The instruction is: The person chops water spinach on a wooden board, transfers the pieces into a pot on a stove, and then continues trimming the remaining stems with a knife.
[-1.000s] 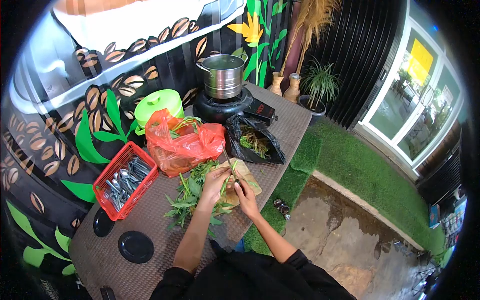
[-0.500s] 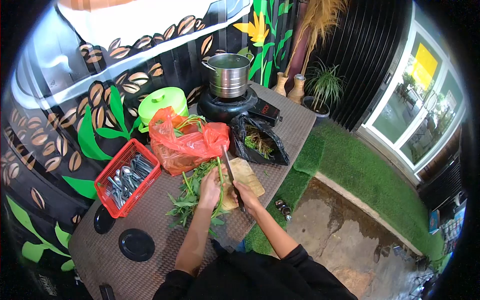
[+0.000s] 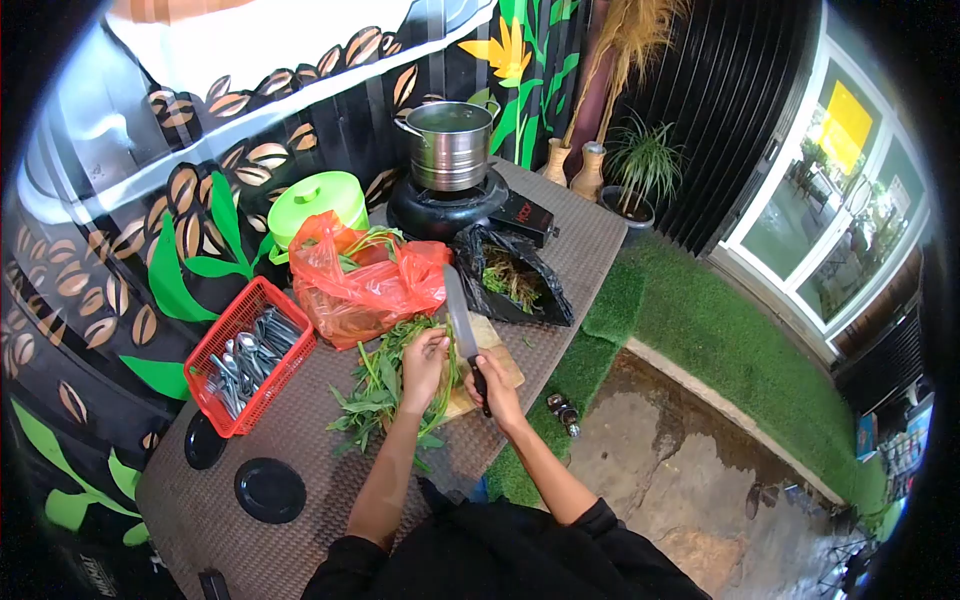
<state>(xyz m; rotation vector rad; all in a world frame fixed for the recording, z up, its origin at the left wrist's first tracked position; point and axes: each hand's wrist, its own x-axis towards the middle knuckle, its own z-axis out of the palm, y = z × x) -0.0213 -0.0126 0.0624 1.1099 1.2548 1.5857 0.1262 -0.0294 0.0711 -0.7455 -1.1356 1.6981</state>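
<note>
My right hand (image 3: 496, 390) is closed round the black handle of a large kitchen knife (image 3: 459, 312), its blade pointing away from me toward the red bag. Close to its left, my left hand (image 3: 425, 362) pinches a stem of leafy greens (image 3: 378, 385). The bunch spreads on the table beneath and to the left of that hand. A wooden cutting board (image 3: 507, 366) lies under the knife, partly hidden by my hands and the greens.
Behind the greens sit a red plastic bag (image 3: 350, 310) and an open black bag (image 3: 555, 298) with plant scraps. A steel pot (image 3: 450, 158) stands on a stove (image 3: 415, 212), beside a green lidded container (image 3: 318, 203). A red cutlery basket (image 3: 240, 430) and black plates (image 3: 270, 490) are left.
The knife has turned so that the flat of its blade shows more. My left fingers have drawn together at the stem, and the view has shifted slightly.
</note>
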